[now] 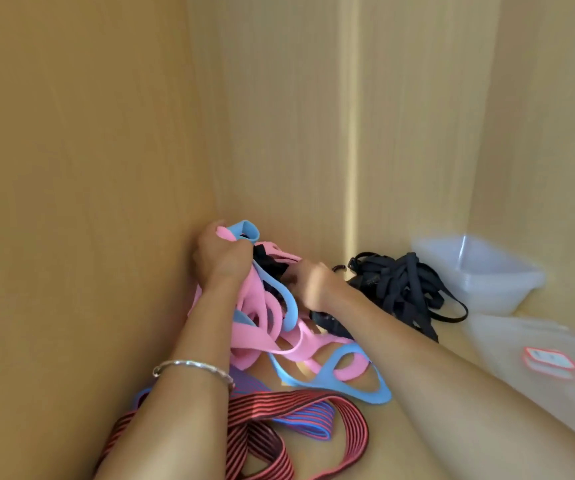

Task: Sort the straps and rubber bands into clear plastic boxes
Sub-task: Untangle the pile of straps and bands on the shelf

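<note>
The left hand (pixel 222 258), with a silver bangle (pixel 192 367) on its wrist, is reaching into the left corner of a wooden shelf (pixel 376 445). Its fingers (pixel 241 249) are clamping tightly round a bunch of pink and blue rubber bands (pixel 244 355), which is hanging below the fist and spilling onto the shelf between the two forearms. Below the fingers, nearer the person, red-and-black and blue striped straps (pixel 255 407) are lying flat under the left forearm. Just right of the bunch, the right hand (pixel 313 284) is curling its fingers against a black piece in the tangle; blur is hiding whether they are pinching it. To the right of that hand a pile of black straps (pixel 400 285) is lying loose. Further right, well apart from both hands, a clear plastic box (pixel 487 271) is standing open, with a clear lid (pixel 521 341) lying in front of it.
</note>
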Tool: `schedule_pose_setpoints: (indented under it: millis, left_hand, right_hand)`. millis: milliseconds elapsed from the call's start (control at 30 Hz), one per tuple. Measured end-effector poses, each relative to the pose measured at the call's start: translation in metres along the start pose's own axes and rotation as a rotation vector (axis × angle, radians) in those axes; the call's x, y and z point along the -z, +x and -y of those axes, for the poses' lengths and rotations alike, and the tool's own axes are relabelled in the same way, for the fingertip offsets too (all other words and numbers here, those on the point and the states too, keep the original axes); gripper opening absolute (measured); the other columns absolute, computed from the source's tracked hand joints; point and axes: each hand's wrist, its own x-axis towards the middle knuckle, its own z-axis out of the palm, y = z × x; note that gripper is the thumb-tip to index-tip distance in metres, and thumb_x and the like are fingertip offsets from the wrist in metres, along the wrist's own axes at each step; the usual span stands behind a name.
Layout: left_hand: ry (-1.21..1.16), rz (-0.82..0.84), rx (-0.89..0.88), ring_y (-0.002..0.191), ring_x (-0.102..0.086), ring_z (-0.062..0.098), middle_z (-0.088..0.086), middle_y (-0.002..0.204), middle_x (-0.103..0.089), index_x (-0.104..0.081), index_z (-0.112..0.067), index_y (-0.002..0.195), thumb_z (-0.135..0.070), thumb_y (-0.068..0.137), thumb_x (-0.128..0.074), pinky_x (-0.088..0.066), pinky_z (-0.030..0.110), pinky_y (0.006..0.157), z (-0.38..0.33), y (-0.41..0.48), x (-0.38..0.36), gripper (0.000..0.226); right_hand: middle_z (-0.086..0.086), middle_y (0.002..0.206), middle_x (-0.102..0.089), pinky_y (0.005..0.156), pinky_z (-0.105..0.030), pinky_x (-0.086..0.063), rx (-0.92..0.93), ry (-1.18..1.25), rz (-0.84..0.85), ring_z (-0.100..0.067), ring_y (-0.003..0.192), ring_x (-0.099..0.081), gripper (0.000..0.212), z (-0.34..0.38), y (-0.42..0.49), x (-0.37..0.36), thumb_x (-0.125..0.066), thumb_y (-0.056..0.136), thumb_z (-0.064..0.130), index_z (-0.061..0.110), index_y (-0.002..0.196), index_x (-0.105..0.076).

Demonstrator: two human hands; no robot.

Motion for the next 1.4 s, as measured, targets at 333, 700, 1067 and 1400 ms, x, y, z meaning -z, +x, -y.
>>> schedule_pose_setpoints:
  millis: [333, 700, 1067, 1400]
  left_hand:
    - [-0.354, 0.014, -0.007, 0.100, -0.063, 0.020, 0.004, 0.117, -0.064, -0.057, -0.013, 0.126, 0.001, 0.082, -0.057, -0.051, 0.031, 0.087, -0.010, -0.003, 0.000, 0.047]
    - [-0.315, -0.237, -0.128, 0.109, -0.060, 0.021, 0.000, 0.123, -0.061, -0.051, -0.018, 0.132, -0.009, 0.082, -0.064, -0.047, 0.037, 0.097, -0.013, -0.012, 0.001, 0.052]
    - [0.759, -0.005, -0.341, 0.143, -0.010, 0.036, 0.020, 0.153, -0.021, -0.058, -0.020, 0.129, -0.038, 0.085, -0.065, -0.006, 0.045, 0.117, -0.003, -0.025, -0.007, 0.048]
    - [0.131, 0.593, -0.437, 0.061, -0.050, 0.010, -0.001, 0.074, -0.061, -0.065, -0.018, 0.084, -0.027, 0.097, -0.050, -0.040, 0.027, 0.062, -0.046, -0.046, -0.018, 0.022]
  right_hand:
    - [0.009, 0.075, -0.041, 0.056, -0.010, -0.037, 0.092, 0.418, 0.223, 0.001, 0.062, -0.043, 0.026, 0.016, -0.002, 0.008, -0.043, 0.098, -0.005, 0.020, 0.098, -0.047]
    - [-0.005, 0.073, -0.064, 0.053, -0.019, -0.045, -0.031, 0.677, -0.318, -0.016, 0.062, -0.059, 0.022, 0.017, -0.020, 0.035, -0.047, 0.101, 0.017, 0.013, 0.088, -0.064]
    - [-0.002, 0.081, -0.070, 0.068, -0.038, -0.058, 0.014, 0.927, -0.504, -0.020, 0.073, -0.066, 0.033, 0.002, -0.047, 0.082, -0.041, 0.100, 0.008, 0.024, 0.084, -0.066]
    - [-0.006, 0.085, -0.073, 0.061, -0.030, -0.052, 0.044, 0.946, -0.354, -0.018, 0.071, -0.066, 0.024, 0.006, -0.050, 0.087, -0.048, 0.099, 0.010, 0.019, 0.091, -0.068]
